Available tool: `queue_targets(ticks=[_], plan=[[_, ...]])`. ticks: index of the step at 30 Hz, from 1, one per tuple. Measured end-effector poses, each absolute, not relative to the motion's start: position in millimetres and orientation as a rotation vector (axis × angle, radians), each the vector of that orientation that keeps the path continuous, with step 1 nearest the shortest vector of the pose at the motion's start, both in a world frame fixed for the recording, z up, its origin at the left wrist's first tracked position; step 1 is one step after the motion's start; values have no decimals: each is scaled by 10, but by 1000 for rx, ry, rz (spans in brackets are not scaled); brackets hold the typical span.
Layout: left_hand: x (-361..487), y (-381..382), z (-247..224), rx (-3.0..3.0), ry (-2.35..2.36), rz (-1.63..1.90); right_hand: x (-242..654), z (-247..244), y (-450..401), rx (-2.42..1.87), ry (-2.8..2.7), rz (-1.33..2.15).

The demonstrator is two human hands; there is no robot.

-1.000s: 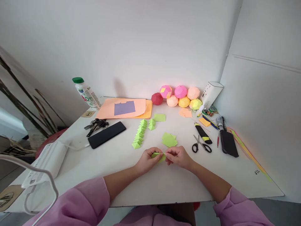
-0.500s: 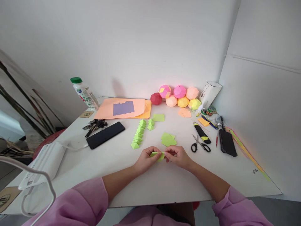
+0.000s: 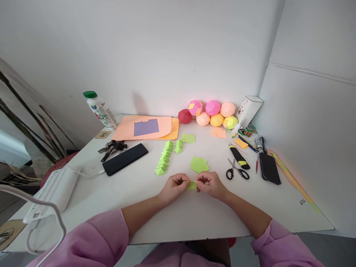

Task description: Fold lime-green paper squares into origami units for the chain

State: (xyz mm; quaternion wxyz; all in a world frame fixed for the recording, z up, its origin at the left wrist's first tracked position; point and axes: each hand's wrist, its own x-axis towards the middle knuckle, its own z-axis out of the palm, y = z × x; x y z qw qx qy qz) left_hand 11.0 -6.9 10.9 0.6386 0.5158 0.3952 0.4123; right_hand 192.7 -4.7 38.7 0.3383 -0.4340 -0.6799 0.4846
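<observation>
A small green piece of paper [image 3: 192,185] is pinched between my two hands, close to the front of the table. My left hand [image 3: 175,188] grips its left end between thumb and forefinger. At the right end, my right hand [image 3: 210,185] closes on it in the same way. Just beyond my fingers lies a loose pile of flat green paper pieces [image 3: 199,164]. Folded green paper pieces stand in a long row [image 3: 164,159] and a short row [image 3: 178,147] to the left of the pile. One flat green sheet [image 3: 188,138] lies behind them.
Scissors [image 3: 236,170], a box cutter [image 3: 239,157] and a black phone [image 3: 269,168] lie on the right. Several faceted paper balls [image 3: 213,108] are stacked by the wall. On the left are a long black device [image 3: 125,159], keys [image 3: 112,147], a bottle [image 3: 101,111] and a white power strip [image 3: 52,193].
My hands have moved slightly apart on the green paper, and more of it shows flat between them. Both hands keep hold of it.
</observation>
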Motion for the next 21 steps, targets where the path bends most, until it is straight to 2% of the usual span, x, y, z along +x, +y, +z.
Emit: queue_targets(ticks=[6, 13, 21], plan=[[88, -53, 99, 1142, 884, 1032, 1977, 441, -26, -1171, -1703, 1268], [125, -81, 108, 1232, 812, 894, 1908, 348, -46, -1114, -1753, 1277], [137, -89, 87, 1313, 854, 930, 1907, 341, -39, -1165, -1789, 1242]])
